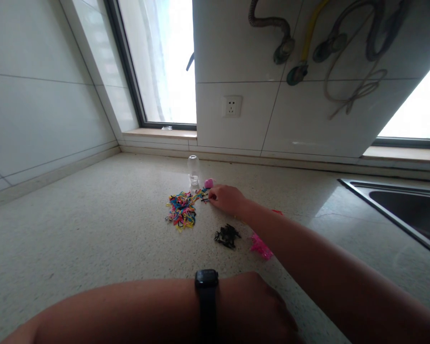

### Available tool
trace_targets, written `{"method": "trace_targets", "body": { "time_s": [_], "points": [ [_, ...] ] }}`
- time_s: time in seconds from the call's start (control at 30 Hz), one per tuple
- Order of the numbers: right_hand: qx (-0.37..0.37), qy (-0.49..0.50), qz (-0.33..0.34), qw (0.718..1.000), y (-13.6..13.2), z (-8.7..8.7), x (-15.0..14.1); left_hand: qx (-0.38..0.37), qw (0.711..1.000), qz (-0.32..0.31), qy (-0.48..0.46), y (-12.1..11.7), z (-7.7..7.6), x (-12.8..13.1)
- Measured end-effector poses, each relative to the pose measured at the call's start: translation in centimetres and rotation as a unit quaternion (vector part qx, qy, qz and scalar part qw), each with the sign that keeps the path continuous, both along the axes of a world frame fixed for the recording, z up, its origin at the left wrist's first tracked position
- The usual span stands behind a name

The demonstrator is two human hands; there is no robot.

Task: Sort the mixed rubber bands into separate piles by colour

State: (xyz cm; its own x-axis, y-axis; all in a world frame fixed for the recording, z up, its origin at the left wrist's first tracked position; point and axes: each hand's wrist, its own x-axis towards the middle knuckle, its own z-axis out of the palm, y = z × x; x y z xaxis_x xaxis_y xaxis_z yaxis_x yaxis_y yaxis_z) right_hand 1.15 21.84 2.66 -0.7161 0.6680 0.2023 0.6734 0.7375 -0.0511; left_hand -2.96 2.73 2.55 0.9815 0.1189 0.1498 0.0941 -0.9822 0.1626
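My right hand (226, 199) reaches across the counter with thumb and forefinger pinched together. A thin dark rubber band (205, 200) shows at its fingertips. Left of them lies a pile of multicoloured small rubber bands (181, 210), with some strewn toward my fingers. A pink round piece (208, 183) sits just behind the hand. Behind the pile a clear bottle (193, 169) stands upright, its narrow end down. My left hand (263, 303) rests low in front, back upward, with a black watch on its wrist; its fingers are hidden from me.
Small piles of black bands (227, 236) and pink bands (261, 247) lie nearer me, the pink partly behind my right forearm. A bit of red (277, 212) shows beyond that arm. A metal sink (390, 191) is set into the speckled counter (93, 229) at right.
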Motion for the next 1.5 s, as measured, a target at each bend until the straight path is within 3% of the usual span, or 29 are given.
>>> {"method": "trace_targets", "body": {
  "time_s": [0.47,0.8,1.1,1.3,1.5],
  "points": [
    [0.030,-0.027,-0.008,0.999,-1.2,2.9,1.9,-0.010,1.000,-0.001,0.005,0.1,-0.2,0.2],
    [-0.010,-0.062,-0.047,0.997,-0.4,1.9,0.6,-0.002,1.000,0.001,0.003,0.0,-0.1,0.0],
    [-0.018,-0.073,-0.081,0.994,-0.3,2.1,0.2,-0.010,1.000,-0.003,0.005,0.1,-0.2,0.1],
    [-0.036,0.017,-0.087,0.995,0.3,3.3,2.2,-0.010,1.000,-0.009,-0.001,0.1,0.2,0.1],
    [-0.098,0.210,-0.032,0.972,-1.0,4.9,6.7,-0.006,1.000,0.008,-0.009,-0.1,0.0,0.2]
  ]
}}
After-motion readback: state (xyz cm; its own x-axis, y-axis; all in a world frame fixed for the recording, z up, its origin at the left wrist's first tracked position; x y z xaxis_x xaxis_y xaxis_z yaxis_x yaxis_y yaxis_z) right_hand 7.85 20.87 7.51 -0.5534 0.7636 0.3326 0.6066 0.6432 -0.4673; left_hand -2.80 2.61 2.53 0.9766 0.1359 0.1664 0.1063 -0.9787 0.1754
